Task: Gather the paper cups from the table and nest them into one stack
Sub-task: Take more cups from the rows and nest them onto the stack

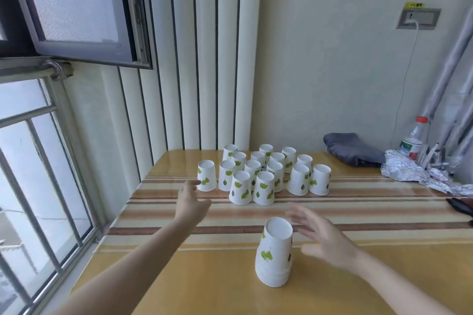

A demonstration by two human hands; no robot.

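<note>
Several white paper cups with green leaf prints [263, 171] stand upside down in a cluster at the far middle of the table [384, 276]. One cup [206, 175] stands apart at the cluster's left. A short nested stack of upside-down cups [275, 254] stands near me. My left hand [192, 203] stretches forward, fingers apart, its fingertips just beside the leftmost cup. My right hand [323, 236] hovers blurred to the right of the stack, fingers spread, holding nothing.
A grey folded cloth [352, 148], crumpled foil [419, 174], a plastic bottle [414, 138] and small items sit at the back right. A dark object [460, 206] lies at the right edge. A window and railing run along the left; the wall is behind.
</note>
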